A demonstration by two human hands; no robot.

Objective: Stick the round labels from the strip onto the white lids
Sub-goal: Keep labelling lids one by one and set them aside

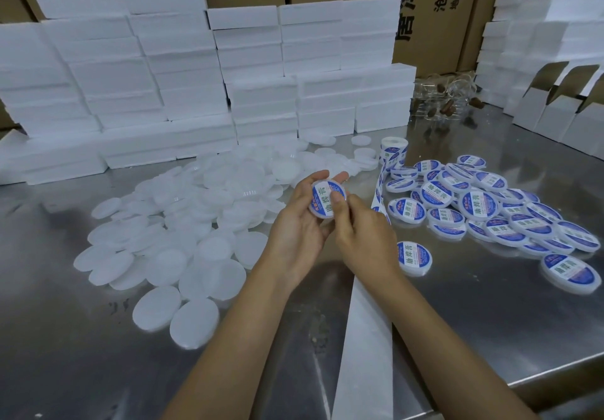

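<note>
My left hand point(295, 223) holds a white lid point(322, 202) above the table, fingers curled round its rim. A round blue-and-white label covers the lid's top. The thumb of my right hand point(362, 236) presses on that label, and its other fingers curl under the lid's edge. The label strip point(380, 187) runs from a roll point(394, 150) at the back, passes under my right hand and trails as bare white backing point(362, 338) off the table's front edge. Plain white lids point(183, 233) lie heaped on the left. Labelled lids point(483, 204) lie heaped on the right.
White foam boxes point(202, 70) are stacked along the back, with cardboard cartons point(431, 11) behind them. Small open white cartons point(562, 109) stand at the right rear. A clear bag with brown pieces point(447, 102) lies near the back. The steel table's front edge point(539, 370) runs at lower right.
</note>
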